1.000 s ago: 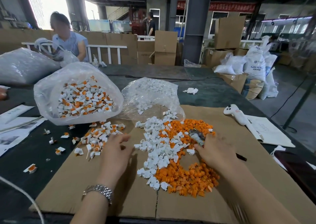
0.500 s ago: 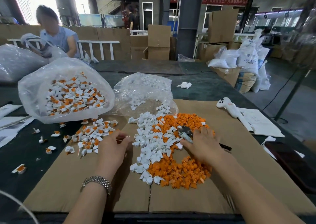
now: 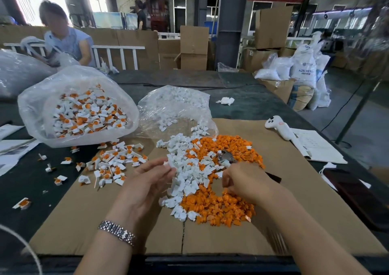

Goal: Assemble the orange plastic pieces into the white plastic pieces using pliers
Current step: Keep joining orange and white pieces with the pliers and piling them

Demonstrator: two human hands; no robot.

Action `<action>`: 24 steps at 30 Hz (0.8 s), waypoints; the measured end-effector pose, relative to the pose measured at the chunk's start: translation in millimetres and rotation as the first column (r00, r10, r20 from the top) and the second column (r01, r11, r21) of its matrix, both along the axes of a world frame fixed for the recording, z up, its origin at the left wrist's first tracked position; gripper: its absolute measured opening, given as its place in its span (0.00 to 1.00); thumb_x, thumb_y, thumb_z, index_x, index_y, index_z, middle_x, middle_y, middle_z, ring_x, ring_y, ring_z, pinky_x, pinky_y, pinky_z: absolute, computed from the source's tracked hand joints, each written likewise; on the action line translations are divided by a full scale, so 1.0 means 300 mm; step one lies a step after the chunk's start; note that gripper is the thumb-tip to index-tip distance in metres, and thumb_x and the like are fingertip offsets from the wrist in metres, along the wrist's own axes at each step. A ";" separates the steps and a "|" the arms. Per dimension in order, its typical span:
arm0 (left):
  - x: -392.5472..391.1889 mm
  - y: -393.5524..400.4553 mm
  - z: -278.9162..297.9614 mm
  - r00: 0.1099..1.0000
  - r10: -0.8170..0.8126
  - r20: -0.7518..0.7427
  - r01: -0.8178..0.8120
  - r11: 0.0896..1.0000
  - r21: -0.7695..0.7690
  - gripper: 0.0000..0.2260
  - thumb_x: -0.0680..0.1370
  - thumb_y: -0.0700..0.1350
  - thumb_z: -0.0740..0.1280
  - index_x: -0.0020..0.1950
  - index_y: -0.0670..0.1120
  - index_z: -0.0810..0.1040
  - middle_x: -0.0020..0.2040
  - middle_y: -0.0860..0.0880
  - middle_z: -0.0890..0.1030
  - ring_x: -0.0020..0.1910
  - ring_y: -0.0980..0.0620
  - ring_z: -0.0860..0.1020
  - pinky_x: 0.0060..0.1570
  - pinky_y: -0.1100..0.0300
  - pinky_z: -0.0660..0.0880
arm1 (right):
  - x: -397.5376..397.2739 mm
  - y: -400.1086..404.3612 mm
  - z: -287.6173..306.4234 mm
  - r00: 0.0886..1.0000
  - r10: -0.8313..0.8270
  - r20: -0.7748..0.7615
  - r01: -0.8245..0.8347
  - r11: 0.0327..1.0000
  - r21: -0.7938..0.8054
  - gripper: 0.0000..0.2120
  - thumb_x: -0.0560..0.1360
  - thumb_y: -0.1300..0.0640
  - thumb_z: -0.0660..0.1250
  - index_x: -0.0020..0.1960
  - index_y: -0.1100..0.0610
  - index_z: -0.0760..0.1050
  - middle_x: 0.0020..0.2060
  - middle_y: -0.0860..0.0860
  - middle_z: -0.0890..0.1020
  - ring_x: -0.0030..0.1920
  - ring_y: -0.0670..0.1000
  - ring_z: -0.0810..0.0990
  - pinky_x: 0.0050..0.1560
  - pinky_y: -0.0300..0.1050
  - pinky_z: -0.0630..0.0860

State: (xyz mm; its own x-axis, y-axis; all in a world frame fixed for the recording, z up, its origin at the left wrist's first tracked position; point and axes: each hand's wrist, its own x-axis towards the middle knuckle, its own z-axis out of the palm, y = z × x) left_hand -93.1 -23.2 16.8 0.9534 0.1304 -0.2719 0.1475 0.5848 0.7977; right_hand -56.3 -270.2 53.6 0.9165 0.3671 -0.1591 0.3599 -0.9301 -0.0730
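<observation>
White plastic piece (image 3: 165,163) now pinched at fingertips of left hand (image 3: 147,182), lifted off the cardboard (image 3: 84,207) at the near edge of the white pile (image 3: 185,169); half a second back, flat and empty beside that pile. Right hand (image 3: 244,182) curled round pliers (image 3: 225,158), steel head poking out over orange pieces (image 3: 216,207), fingers dipping toward them. Judged: one white body picked, orange insert next, then pressing. Finished parts heaped left (image 3: 113,163) and bagged (image 3: 84,115).
</observation>
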 end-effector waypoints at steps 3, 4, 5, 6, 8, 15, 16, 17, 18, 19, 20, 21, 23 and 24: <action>-0.006 -0.010 -0.006 0.999 -0.046 0.009 0.046 0.998 -0.034 0.18 0.69 0.32 0.74 0.59 0.35 0.82 0.54 0.34 0.86 0.50 0.42 0.87 0.41 0.60 0.84 | 0.008 0.004 -0.026 0.998 -0.009 0.055 0.009 1.000 -0.008 0.06 0.78 0.62 0.68 0.53 0.56 0.81 0.50 0.54 0.84 0.50 0.53 0.82 0.46 0.49 0.78; -0.008 -0.011 -0.007 0.998 -0.057 0.014 0.057 0.998 -0.032 0.17 0.70 0.33 0.74 0.59 0.35 0.83 0.54 0.34 0.86 0.50 0.42 0.87 0.41 0.60 0.84 | 0.011 0.003 -0.031 0.997 -0.012 0.081 0.012 1.000 0.009 0.05 0.78 0.61 0.67 0.52 0.56 0.79 0.49 0.53 0.82 0.48 0.53 0.80 0.44 0.48 0.76; -0.008 -0.012 -0.010 0.997 -0.069 0.020 0.070 0.997 -0.029 0.16 0.70 0.33 0.74 0.57 0.36 0.84 0.54 0.35 0.86 0.50 0.42 0.87 0.42 0.60 0.84 | 0.014 0.003 -0.035 0.994 -0.015 0.105 0.011 0.999 0.042 0.03 0.78 0.61 0.66 0.51 0.55 0.77 0.49 0.52 0.81 0.47 0.51 0.78 0.40 0.44 0.73; -0.009 -0.013 -0.012 0.996 -0.083 0.028 0.084 0.996 -0.030 0.14 0.70 0.33 0.74 0.56 0.37 0.86 0.54 0.35 0.86 0.50 0.42 0.87 0.42 0.60 0.84 | 0.017 0.005 -0.034 0.992 -0.020 0.125 0.009 0.996 0.090 0.03 0.79 0.60 0.66 0.51 0.53 0.75 0.49 0.50 0.78 0.46 0.49 0.75 0.36 0.40 0.69; -0.012 -0.019 -0.015 0.993 -0.109 0.039 0.110 0.993 -0.042 0.13 0.70 0.31 0.73 0.54 0.38 0.86 0.54 0.35 0.86 0.50 0.42 0.87 0.42 0.61 0.84 | 0.019 0.016 -0.030 0.988 -0.035 0.150 0.002 0.978 0.211 0.05 0.80 0.57 0.66 0.55 0.50 0.75 0.51 0.47 0.76 0.48 0.46 0.73 0.41 0.39 0.68; -0.028 -0.058 0.004 0.993 -0.087 0.082 0.087 0.996 0.012 0.12 0.67 0.31 0.75 0.50 0.36 0.83 0.43 0.39 0.86 0.40 0.46 0.87 0.36 0.63 0.82 | -0.021 0.100 0.042 0.997 -0.065 -0.052 0.080 0.593 0.801 0.01 0.75 0.55 0.75 0.47 0.50 0.84 0.43 0.43 0.85 0.45 0.40 0.82 0.46 0.31 0.77; -0.029 -0.060 0.008 0.991 -0.094 0.092 0.092 0.995 0.028 0.11 0.67 0.31 0.75 0.48 0.37 0.83 0.42 0.39 0.86 0.41 0.46 0.87 0.37 0.62 0.83 | -0.029 0.115 0.052 0.995 -0.031 -0.095 0.097 0.518 0.850 0.02 0.75 0.55 0.75 0.47 0.51 0.85 0.43 0.43 0.85 0.44 0.39 0.83 0.44 0.29 0.76; -0.029 -0.062 0.011 0.990 -0.100 0.101 0.096 0.994 0.044 0.10 0.67 0.31 0.74 0.46 0.38 0.83 0.42 0.40 0.86 0.41 0.45 0.87 0.38 0.62 0.83 | -0.036 0.127 0.058 0.993 -0.001 -0.122 0.108 0.461 0.881 0.03 0.75 0.55 0.75 0.48 0.52 0.85 0.42 0.45 0.86 0.44 0.39 0.83 0.43 0.28 0.76; -0.030 -0.063 0.013 0.988 -0.104 0.110 0.098 0.994 0.058 0.08 0.67 0.30 0.74 0.44 0.39 0.84 0.42 0.40 0.85 0.42 0.44 0.87 0.39 0.61 0.83 | -0.041 0.140 0.060 0.991 0.019 -0.135 0.115 0.427 0.897 0.03 0.75 0.56 0.74 0.48 0.53 0.85 0.42 0.47 0.86 0.43 0.41 0.84 0.43 0.28 0.76; -0.031 -0.065 0.015 0.987 -0.107 0.118 0.099 0.993 0.070 0.08 0.67 0.30 0.75 0.43 0.40 0.84 0.42 0.40 0.85 0.43 0.44 0.87 0.40 0.61 0.83 | -0.046 0.150 0.060 0.990 0.027 -0.138 0.114 0.412 0.904 0.03 0.76 0.56 0.74 0.49 0.54 0.85 0.41 0.49 0.86 0.42 0.43 0.84 0.44 0.30 0.78; -0.032 -0.067 0.016 0.986 -0.109 0.124 0.100 0.992 0.082 0.07 0.67 0.31 0.75 0.42 0.40 0.85 0.42 0.40 0.85 0.44 0.43 0.87 0.42 0.61 0.83 | -0.048 0.160 0.059 0.991 0.027 -0.129 0.107 0.415 0.904 0.03 0.76 0.57 0.74 0.49 0.55 0.85 0.41 0.50 0.86 0.42 0.44 0.84 0.45 0.33 0.79; -0.034 -0.069 0.018 0.985 -0.111 0.129 0.100 0.991 0.091 0.07 0.67 0.31 0.76 0.41 0.41 0.85 0.43 0.39 0.85 0.45 0.43 0.87 0.43 0.60 0.83 | -0.050 0.168 0.055 0.994 0.019 -0.109 0.090 0.432 0.897 0.03 0.76 0.58 0.73 0.49 0.55 0.85 0.40 0.50 0.86 0.42 0.44 0.84 0.46 0.35 0.80; -0.038 -0.069 0.020 0.983 -0.116 0.143 0.103 0.990 0.097 0.07 0.67 0.33 0.77 0.42 0.42 0.86 0.45 0.38 0.86 0.47 0.42 0.87 0.45 0.60 0.83 | -0.050 0.178 0.047 0.999 0.001 -0.048 0.042 0.482 0.875 0.02 0.77 0.58 0.73 0.48 0.54 0.84 0.40 0.49 0.85 0.42 0.43 0.84 0.47 0.37 0.80; -0.040 -0.068 0.021 0.981 -0.121 0.149 0.108 0.990 0.092 0.06 0.67 0.35 0.78 0.42 0.42 0.86 0.47 0.38 0.86 0.48 0.42 0.87 0.46 0.60 0.83 | -0.050 0.181 0.044 1.000 -0.002 -0.020 0.018 0.499 0.867 0.02 0.77 0.57 0.72 0.48 0.54 0.84 0.40 0.47 0.85 0.42 0.42 0.83 0.46 0.35 0.79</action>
